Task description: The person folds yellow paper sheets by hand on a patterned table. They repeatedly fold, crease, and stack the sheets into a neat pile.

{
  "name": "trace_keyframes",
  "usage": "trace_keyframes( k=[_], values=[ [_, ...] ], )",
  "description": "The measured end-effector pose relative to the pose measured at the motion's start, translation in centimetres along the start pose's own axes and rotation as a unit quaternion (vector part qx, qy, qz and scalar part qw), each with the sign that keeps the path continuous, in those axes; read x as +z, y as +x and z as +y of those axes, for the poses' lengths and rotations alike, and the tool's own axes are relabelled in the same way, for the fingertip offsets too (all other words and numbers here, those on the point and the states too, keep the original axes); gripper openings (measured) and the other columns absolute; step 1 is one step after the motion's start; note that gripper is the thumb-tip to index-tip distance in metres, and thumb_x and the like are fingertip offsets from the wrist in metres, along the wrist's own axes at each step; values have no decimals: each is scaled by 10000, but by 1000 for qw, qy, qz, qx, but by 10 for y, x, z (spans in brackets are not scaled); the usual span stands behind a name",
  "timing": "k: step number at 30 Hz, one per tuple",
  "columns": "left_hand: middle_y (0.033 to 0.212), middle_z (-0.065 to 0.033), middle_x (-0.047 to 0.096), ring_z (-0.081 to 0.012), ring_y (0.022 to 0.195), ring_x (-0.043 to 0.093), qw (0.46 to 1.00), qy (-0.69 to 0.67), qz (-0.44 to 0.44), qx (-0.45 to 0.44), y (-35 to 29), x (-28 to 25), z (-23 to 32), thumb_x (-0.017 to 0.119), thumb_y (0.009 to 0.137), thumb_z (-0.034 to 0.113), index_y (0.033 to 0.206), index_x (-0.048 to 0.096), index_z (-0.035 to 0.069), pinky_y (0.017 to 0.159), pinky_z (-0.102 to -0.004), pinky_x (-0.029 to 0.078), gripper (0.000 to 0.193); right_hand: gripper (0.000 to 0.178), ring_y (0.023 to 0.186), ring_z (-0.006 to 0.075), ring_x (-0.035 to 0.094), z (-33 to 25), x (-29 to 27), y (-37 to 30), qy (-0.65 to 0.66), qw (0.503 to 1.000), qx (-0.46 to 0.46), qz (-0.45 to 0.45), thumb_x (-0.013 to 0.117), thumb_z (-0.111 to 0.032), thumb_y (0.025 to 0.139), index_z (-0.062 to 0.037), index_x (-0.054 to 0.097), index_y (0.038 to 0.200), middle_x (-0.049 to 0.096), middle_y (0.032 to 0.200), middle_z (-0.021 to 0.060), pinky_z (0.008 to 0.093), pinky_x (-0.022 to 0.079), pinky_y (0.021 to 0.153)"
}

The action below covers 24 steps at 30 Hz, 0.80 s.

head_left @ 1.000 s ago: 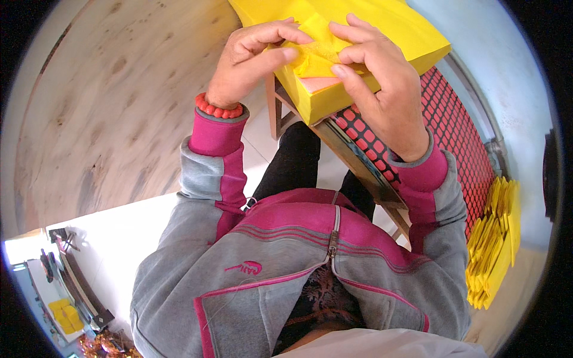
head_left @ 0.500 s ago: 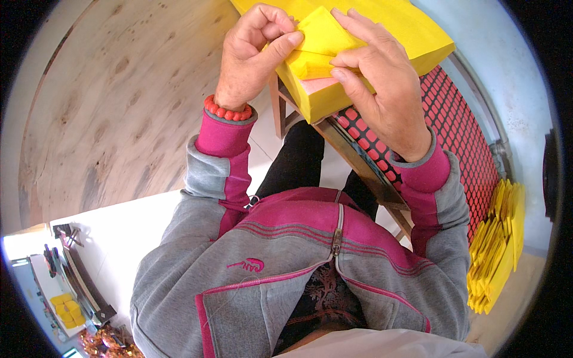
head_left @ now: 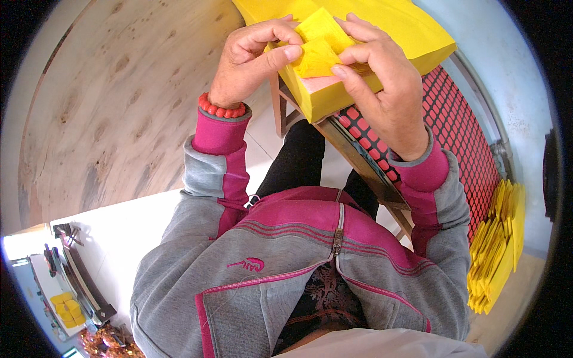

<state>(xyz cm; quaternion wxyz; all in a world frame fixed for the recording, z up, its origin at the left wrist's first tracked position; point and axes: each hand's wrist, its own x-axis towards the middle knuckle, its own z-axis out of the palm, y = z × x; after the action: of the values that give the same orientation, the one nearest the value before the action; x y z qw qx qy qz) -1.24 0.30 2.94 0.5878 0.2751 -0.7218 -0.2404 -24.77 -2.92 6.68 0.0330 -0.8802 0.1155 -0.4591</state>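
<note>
A small piece of folded yellow paper [head_left: 318, 58] is held between my two hands, over the near corner of a thick yellow block [head_left: 427, 27] that looks like a stack of paper. My left hand [head_left: 248, 59] pinches its left side between thumb and bent forefinger. On the other side, the thumb and forefinger of my right hand [head_left: 385, 77] press the lower right edge, the other fingers reaching behind it. Two flaps show, one overlapping the other, each with a pointed top. Beneath the paper, a pale pink patch [head_left: 320, 85] shows on the block.
The block rests on a wooden stand [head_left: 352, 154] beside a red-and-black patterned surface [head_left: 459, 113]. A bundle of folded yellow papers [head_left: 495, 250] sits at the right. A large wooden board [head_left: 107, 113] fills the left side. Yellow pieces [head_left: 67, 310] lie on a distant table.
The front flap, earlier lying flatter with a wide lower fold, now stands as a narrower pointed shape. My left hand has shifted slightly left and down; my right fingertips have closed inward on the fold.
</note>
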Motion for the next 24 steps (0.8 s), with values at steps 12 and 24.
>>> trace_keyframes(
  k=[12,24],
  values=[
    [995,-34,677,-173,1079,612,999,19,-30,2,-1,-3,-3,695,849,40,973,676,33,1194,-445,270,125,158,1156,386,609,1,2,-1,5,1000,2,8,709,-83,832,-40,617,952,662,1185,186,457,458,984],
    [1076,-65,701,-182,1130,615,999,16,-42,-12,-2,-5,-4,715,847,25,1052,690,12,1194,-450,274,207,170,1163,388,608,-1,2,-2,7,1000,14,9,716,-82,825,-35,630,964,660,1180,185,454,459,984]
  ],
)
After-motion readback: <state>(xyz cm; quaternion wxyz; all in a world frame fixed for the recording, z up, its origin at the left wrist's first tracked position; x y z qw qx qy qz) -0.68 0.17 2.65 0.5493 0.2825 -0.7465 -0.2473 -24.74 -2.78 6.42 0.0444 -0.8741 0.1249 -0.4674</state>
